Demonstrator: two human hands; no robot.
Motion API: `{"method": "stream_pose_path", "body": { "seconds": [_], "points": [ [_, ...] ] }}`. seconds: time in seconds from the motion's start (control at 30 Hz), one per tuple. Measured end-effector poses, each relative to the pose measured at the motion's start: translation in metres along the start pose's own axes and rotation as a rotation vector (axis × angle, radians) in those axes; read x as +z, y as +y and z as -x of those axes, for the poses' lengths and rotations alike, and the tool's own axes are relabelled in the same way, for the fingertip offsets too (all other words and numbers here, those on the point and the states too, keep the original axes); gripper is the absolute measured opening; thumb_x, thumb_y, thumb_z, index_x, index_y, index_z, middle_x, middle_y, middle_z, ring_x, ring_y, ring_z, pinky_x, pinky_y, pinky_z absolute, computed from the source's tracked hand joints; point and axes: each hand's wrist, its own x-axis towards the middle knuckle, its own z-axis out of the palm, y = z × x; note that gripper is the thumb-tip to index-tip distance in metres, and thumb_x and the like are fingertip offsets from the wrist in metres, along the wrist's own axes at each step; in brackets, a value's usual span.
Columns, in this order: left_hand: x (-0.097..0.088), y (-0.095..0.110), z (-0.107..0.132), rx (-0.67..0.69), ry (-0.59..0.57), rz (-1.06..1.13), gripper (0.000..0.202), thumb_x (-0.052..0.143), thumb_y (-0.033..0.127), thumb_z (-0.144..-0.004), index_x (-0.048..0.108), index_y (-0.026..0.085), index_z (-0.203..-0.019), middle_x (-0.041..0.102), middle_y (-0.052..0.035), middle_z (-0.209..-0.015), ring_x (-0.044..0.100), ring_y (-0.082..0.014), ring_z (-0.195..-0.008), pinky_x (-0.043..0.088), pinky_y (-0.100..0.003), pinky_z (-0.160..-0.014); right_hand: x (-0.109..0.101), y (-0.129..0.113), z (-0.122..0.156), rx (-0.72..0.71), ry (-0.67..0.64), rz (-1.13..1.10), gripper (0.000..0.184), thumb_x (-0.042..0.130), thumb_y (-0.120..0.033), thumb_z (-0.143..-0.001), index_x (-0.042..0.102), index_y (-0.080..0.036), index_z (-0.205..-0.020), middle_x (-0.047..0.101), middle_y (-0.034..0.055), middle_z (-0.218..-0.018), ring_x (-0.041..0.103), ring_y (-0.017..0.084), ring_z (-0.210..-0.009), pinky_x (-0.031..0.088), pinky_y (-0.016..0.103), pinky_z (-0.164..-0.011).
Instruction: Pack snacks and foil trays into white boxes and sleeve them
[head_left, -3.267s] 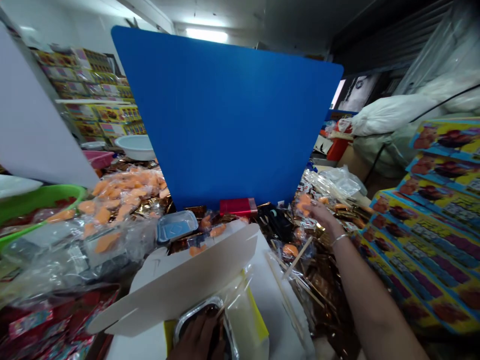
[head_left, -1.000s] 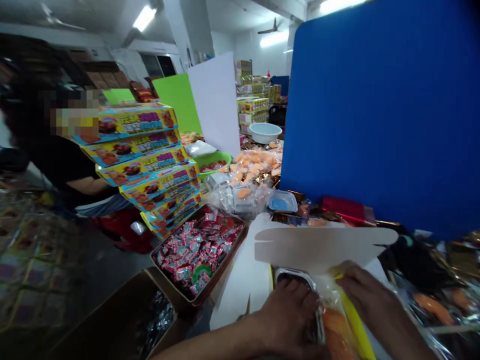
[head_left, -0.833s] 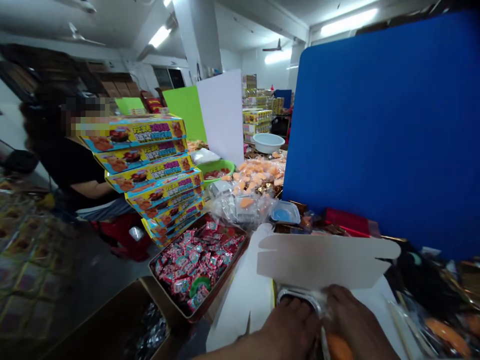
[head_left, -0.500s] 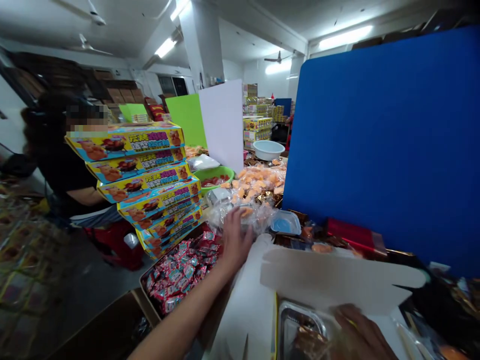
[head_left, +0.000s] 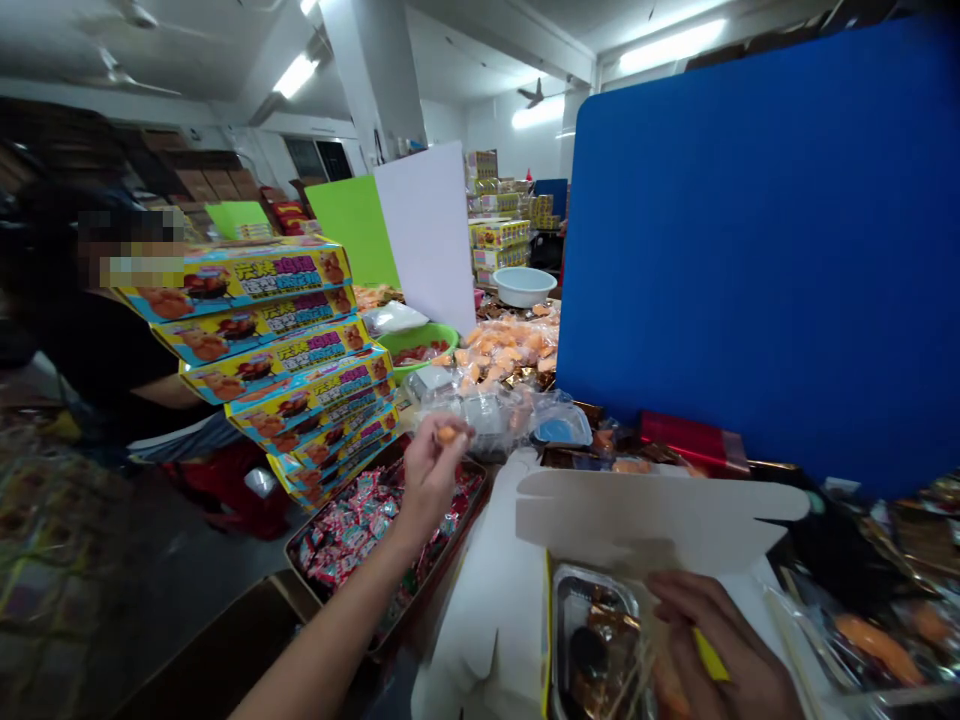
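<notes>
My left hand [head_left: 429, 470] is raised over a tray of red-wrapped sweets [head_left: 367, 520], its fingers pinched on a small clear packet with an orange piece [head_left: 450, 434]. Low at the right, my right hand [head_left: 720, 650] lies with curled fingers on clear wrapping at the right side of a foil tray [head_left: 592, 650] of dark food. The foil tray sits in an open yellow and white carton [head_left: 645, 520] whose lid flap stands up behind it.
A blue board [head_left: 757, 250] stands close behind the carton. Bags of orange pieces [head_left: 510, 350], a green basin [head_left: 420, 345] and a white bowl [head_left: 525, 285] lie beyond. A leaning stack of printed boxes [head_left: 285, 350] is at left, with a seated person in black [head_left: 112, 360] behind it.
My left hand left the foil tray, reached to the clear bags at the left and came up pinching an orange packet. My right hand stayed on the wrapping by the tray.
</notes>
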Motion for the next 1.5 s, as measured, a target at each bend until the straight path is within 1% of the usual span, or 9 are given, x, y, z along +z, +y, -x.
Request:
{"method": "stream_pose_path", "body": {
  "seconds": [0.2, 0.43, 0.53, 0.67, 0.83, 1.03, 1.23, 1.37, 1.5],
  "points": [
    [-0.01, 0.074, 0.111, 0.016, -0.68, 0.067, 0.066, 0.051, 0.022, -0.091, 0.02, 0.034, -0.148, 0.06, -0.0102, -0.122, 0.065, -0.0176, -0.09, 0.057, -0.028, -0.077, 0.003, -0.085, -0.013, -0.061, -0.152, -0.392, 0.037, 0.053, -0.023, -0.092, 0.047, -0.029, -0.129, 0.056, 0.0065, -0.131, 0.061, 0.018, -0.109, 0.054, 0.027, -0.089],
    [0.027, 0.072, 0.126, -0.127, -1.12, 0.247, 0.085, 0.053, 0.026, -0.093, -0.008, 0.038, -0.151, 0.051, -0.0107, -0.138, 0.055, -0.0219, -0.123, 0.049, -0.037, -0.101, -0.022, -0.073, 0.033, 0.431, -0.316, -0.629, 0.012, 0.053, -0.034, -0.094, 0.058, -0.023, -0.097, 0.055, 0.0054, -0.126, 0.05, 0.02, -0.122, 0.043, 0.031, -0.1],
    [0.055, 0.062, 0.127, 0.049, -1.132, 0.015, 0.083, 0.06, 0.044, -0.087, 0.01, 0.03, -0.152, 0.037, -0.0148, -0.15, 0.042, -0.0304, -0.133, 0.042, -0.049, -0.106, -0.031, -0.034, 0.043, 0.658, -0.132, -0.559, 0.022, 0.048, -0.04, -0.096, 0.053, -0.021, -0.086, 0.062, 0.0025, -0.088, 0.061, 0.016, -0.083, 0.049, 0.024, -0.071],
    [0.089, 0.043, 0.128, 0.158, -1.06, -0.371, 0.041, 0.069, 0.042, -0.075, 0.063, 0.016, -0.106, 0.063, -0.0144, -0.11, 0.055, -0.0352, -0.106, 0.044, -0.056, -0.094, -0.027, 0.019, 0.044, 0.717, 0.056, -0.373, 0.022, 0.053, -0.042, -0.091, 0.052, -0.02, -0.091, 0.059, -0.0007, -0.072, 0.056, 0.015, -0.065, 0.043, 0.023, -0.057],
    [0.102, 0.022, 0.134, 0.125, -0.916, -0.286, 0.012, 0.05, 0.015, -0.081, 0.052, 0.019, -0.07, 0.061, -0.007, -0.08, 0.057, -0.0214, -0.077, 0.046, -0.034, -0.068, 0.003, 0.031, 0.043, 0.632, -0.073, 0.015, 0.037, 0.049, -0.029, -0.09, 0.048, -0.018, -0.126, 0.062, 0.0008, -0.079, 0.058, 0.017, -0.065, 0.045, 0.027, -0.06],
    [0.075, 0.022, 0.121, -0.092, -0.9, -0.041, 0.016, 0.045, 0.019, -0.088, 0.048, 0.02, -0.072, 0.052, 0.0019, -0.066, 0.049, -0.0131, -0.059, 0.036, -0.023, -0.054, -0.008, 0.015, 0.047, 0.373, -0.089, 0.078, 0.02, 0.052, -0.03, -0.092, 0.064, -0.02, -0.104, 0.055, 0.0101, -0.108, 0.057, 0.023, -0.103, 0.05, 0.035, -0.087],
    [0.055, 0.037, 0.14, -0.092, -0.84, -0.057, 0.019, 0.042, 0.024, -0.093, 0.044, 0.021, -0.075, 0.052, 0.002, -0.069, 0.051, -0.0126, -0.061, 0.038, -0.022, -0.055, -0.003, 0.01, 0.054, 0.322, -0.142, 0.184, 0.024, 0.058, -0.025, -0.088, 0.064, -0.022, -0.111, 0.05, 0.0125, -0.126, 0.049, 0.028, -0.112, 0.047, 0.047, -0.095],
    [0.071, 0.034, 0.148, -0.031, -0.912, -0.277, 0.017, 0.035, 0.016, -0.093, 0.048, 0.02, -0.081, 0.058, -0.0027, -0.075, 0.056, -0.0158, -0.059, 0.042, -0.027, -0.054, 0.015, 0.01, 0.061, 0.404, 0.118, 0.112, 0.015, 0.054, -0.025, -0.09, 0.062, -0.02, -0.101, 0.053, 0.011, -0.109, 0.052, 0.025, -0.106, 0.049, 0.042, -0.091],
    [0.094, 0.031, 0.136, 0.111, -0.949, -0.471, 0.022, 0.043, 0.021, -0.092, 0.057, 0.015, -0.109, 0.064, -0.0149, -0.107, 0.065, -0.0271, -0.094, 0.052, -0.041, -0.078, 0.015, 0.003, 0.068, 0.365, 0.059, 0.071, 0.014, 0.049, -0.023, -0.093, 0.063, -0.021, -0.09, 0.057, 0.007, -0.095, 0.054, 0.022, -0.095, 0.049, 0.038, -0.083]
  ]
}}
